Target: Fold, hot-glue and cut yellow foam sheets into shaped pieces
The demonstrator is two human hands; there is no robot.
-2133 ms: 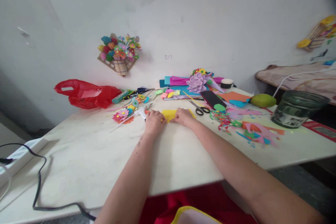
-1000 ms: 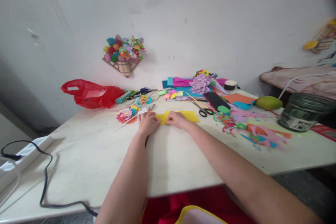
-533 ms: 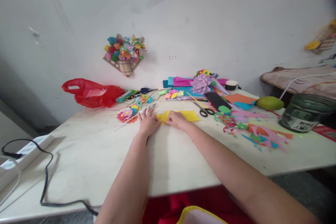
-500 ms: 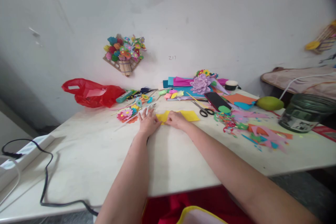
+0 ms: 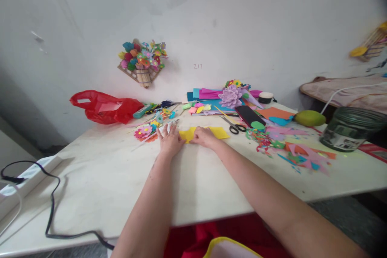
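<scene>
A yellow foam sheet (image 5: 218, 132) lies flat on the white table (image 5: 121, 177), far from me. My left hand (image 5: 170, 142) rests flat beside the sheet's left end, its fingers spread and pointing away. My right hand (image 5: 204, 137) sits on the middle of the sheet with its fingers curled down onto it; whether they pinch it I cannot tell. Foam flowers (image 5: 142, 132) lie just left of my left hand.
Black scissors (image 5: 234, 128), a dark phone (image 5: 248, 115), coloured foam sheets (image 5: 205, 94) and scraps (image 5: 299, 153) crowd the far right. A red bag (image 5: 104, 107) lies far left. A green jar (image 5: 347, 129) stands at right. A black cable (image 5: 51, 209) trails over the near left.
The yellow sheet, folded small earlier, now lies spread out to the right. My left hand went from curled on it to flat with fingers spread beside it.
</scene>
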